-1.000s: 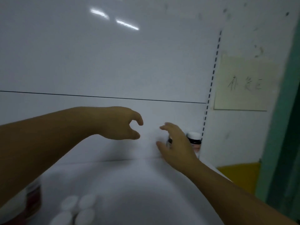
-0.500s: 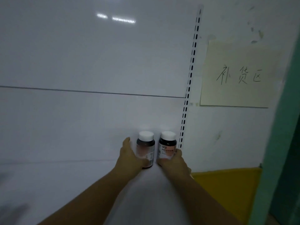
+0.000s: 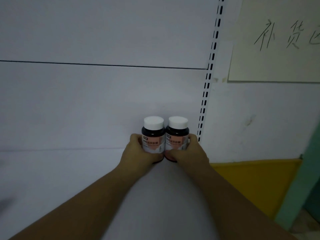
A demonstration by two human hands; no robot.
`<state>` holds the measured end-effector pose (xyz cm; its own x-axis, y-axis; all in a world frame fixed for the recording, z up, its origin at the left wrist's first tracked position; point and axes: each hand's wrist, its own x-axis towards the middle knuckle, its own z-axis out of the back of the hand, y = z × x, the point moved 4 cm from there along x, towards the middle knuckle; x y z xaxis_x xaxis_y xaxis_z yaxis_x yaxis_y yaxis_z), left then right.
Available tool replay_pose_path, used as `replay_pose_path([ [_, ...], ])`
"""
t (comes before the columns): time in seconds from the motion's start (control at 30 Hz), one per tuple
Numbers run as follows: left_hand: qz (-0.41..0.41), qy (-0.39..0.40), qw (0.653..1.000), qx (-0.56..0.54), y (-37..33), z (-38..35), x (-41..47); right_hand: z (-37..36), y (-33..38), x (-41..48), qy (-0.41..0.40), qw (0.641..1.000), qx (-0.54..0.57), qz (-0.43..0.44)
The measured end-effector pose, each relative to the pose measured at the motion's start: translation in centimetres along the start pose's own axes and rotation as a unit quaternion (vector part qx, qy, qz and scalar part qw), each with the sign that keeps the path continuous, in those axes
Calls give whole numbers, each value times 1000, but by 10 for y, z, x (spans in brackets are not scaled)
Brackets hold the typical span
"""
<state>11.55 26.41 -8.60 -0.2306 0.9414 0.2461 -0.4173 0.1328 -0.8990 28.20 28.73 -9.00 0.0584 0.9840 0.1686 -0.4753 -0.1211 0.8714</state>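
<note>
Two upright dark white-capped bottles (image 3: 153, 134) (image 3: 177, 134), touching, at shelf's back.

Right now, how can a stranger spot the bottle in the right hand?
Follow the slotted upright down to the white shelf. There the left bottle and the right bottle, dark, white-capped pill bottles, stand touching. Only the right bottle is beside the upright, gripped by the right hand.

White shelf (image 3: 52, 179) against a white back panel (image 3: 103, 32); a slotted strip (image 3: 210, 66) runs up its right edge, a handwritten paper note (image 3: 277, 63) beside it, a yellow board (image 3: 251, 181) and green frame (image 3: 304, 179) below
</note>
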Motion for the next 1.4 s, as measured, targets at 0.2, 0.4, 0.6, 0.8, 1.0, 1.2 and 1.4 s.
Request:
replay_pose_path([
  [0.2,-32,21,999,4,-9,-1,-10,1,11,-3,-26,990,139,20],
  [0.4,15,36,999,-35,-20,11,-27,7,24,-16,-50,982,164,75],
  [0.6,39,62,993,-98,-67,71,-68,9,73,-50,72,938,332,74],
  [0.8,-13,31,997,-75,-104,200,-147,-38,172,-129,270,898,321,134],
  [1.0,-9,-110,992,-60,-98,345,-241,-106,289,-241,336,853,336,217],
  [1.2,48,-209,976,-46,-78,465,-333,-188,361,-344,412,823,325,216],
  [1.4,58,-256,963,-57,-43,556,-399,-269,400,-428,466,796,329,205],
])
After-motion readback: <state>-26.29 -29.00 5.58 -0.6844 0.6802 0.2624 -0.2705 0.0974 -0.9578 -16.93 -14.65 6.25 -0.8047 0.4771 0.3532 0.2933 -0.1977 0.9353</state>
